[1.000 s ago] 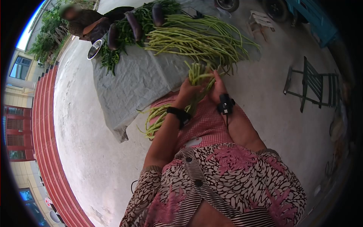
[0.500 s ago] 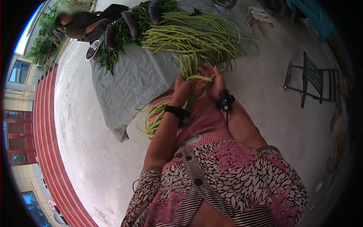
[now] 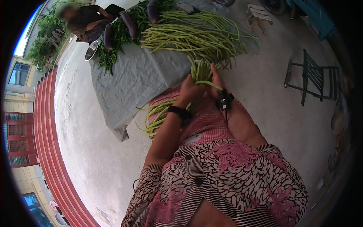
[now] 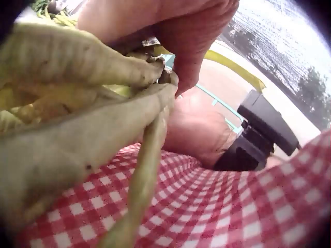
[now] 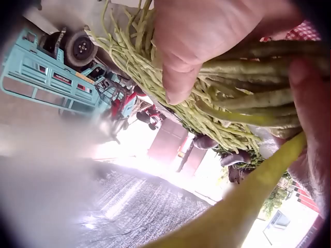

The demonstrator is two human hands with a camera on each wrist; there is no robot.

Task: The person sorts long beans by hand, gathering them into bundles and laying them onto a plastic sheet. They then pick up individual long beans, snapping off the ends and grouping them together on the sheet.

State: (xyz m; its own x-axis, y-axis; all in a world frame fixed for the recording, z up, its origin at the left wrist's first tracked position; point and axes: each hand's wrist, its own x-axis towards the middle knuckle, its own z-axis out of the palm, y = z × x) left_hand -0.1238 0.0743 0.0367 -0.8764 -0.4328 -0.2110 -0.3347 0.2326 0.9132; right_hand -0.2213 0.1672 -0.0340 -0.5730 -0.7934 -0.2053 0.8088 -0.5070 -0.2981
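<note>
In the head view my left hand [image 3: 190,90] grips a folded bundle of long beans [image 3: 200,71] above the lap. My right hand [image 3: 216,80] holds the bundle's other side, its thumb pointing up along the beans. One bean [image 3: 209,84] sticks out across the front toward the right wrist. Up close in the right wrist view, the right hand [image 5: 207,36] lies over the bundle, with the left hand's fingers [image 5: 310,108] at the right edge. Bean ends [image 4: 114,67] fill the left wrist view's left side. More long beans [image 3: 160,113] trail past the left forearm over a red checked apron [image 3: 206,126].
A grey sheet [image 3: 128,77] bears a heap of long beans [image 3: 189,34], green peppers [image 3: 107,62] and eggplants [image 3: 129,24]. A metal bowl [image 3: 92,51] stands near another person [image 3: 90,24]. To the right are a folding chair [image 3: 314,77], a small stool [image 3: 259,17] and a blue vehicle [image 3: 314,19].
The right hand, spread and apart from the bundle half a second ago, has come in against it. The bundle has shifted right, and the protruding bean now slants down.
</note>
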